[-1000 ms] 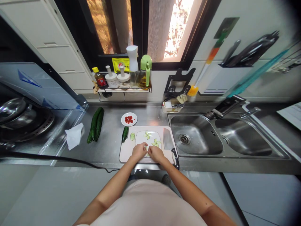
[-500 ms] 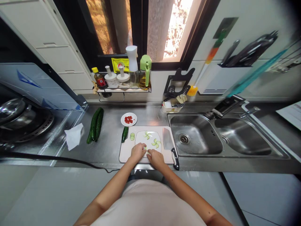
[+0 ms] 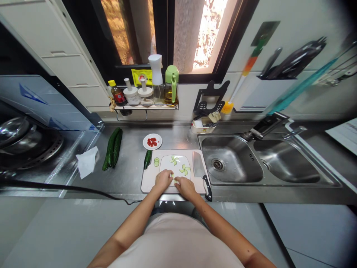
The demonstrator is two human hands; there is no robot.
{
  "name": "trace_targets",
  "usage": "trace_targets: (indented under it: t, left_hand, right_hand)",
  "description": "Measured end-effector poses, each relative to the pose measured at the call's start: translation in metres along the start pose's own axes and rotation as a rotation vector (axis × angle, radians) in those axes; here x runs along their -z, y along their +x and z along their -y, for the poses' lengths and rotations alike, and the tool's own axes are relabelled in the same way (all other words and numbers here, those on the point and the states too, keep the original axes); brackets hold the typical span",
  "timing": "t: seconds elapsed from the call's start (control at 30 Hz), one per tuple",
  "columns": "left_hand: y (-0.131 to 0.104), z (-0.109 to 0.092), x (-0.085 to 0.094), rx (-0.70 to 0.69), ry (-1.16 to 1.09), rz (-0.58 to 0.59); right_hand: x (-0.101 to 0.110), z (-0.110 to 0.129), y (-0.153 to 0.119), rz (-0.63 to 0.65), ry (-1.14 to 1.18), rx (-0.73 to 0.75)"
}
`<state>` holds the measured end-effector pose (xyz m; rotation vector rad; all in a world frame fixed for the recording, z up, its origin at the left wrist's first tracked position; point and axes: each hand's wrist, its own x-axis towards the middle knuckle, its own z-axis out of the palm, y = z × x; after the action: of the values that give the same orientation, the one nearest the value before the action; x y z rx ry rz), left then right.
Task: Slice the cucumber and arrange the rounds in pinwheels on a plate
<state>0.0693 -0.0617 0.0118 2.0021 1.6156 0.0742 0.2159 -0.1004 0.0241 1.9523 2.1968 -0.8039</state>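
Note:
Both hands meet over the near side of a white square plate (image 3: pixel 165 160), which lies on a pale cutting board (image 3: pixel 149 182). My left hand (image 3: pixel 163 180) has its fingers pinched together at a small pale-green cucumber slice (image 3: pixel 174 181). My right hand (image 3: pixel 185 187) pinches at the same slice from the other side; the fingertips partly cover it. Farther back on the plate, cucumber slices form two pinwheel shapes, one at the back (image 3: pixel 174 160) and one at the right (image 3: pixel 184 169). A short stack of cucumber slices (image 3: pixel 156 162) sits on the board left of the plate.
A knife (image 3: pixel 206 186) lies along the board's right edge, beside the sink (image 3: pixel 231 160). A cucumber piece (image 3: pixel 147 159) rests at the board's left edge. Behind stands a small plate (image 3: pixel 145 142) of red bits. Whole cucumbers (image 3: pixel 112 147) and a white paper (image 3: pixel 87 162) lie to the left.
The hands stay in nearly the same place, with the fingertips shifting slightly around the slice. A little more pale green shows between them. The view has moved slightly.

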Motion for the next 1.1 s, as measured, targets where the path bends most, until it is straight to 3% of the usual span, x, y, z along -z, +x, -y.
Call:
trace_targets:
  t: [0.17,1.1]
  left_hand:
    - [-0.0007,-0.0002,0.0012,-0.005,-0.009,0.003]
    - [-0.0022,-0.0004,0.0015,0.000,-0.025,-0.001]
  right_hand:
    - [-0.0055,0.0016,0.0022,-0.061,0.031,-0.008]
    - [-0.0020,0.0004,0.0004,-0.049,0.064,-0.001]
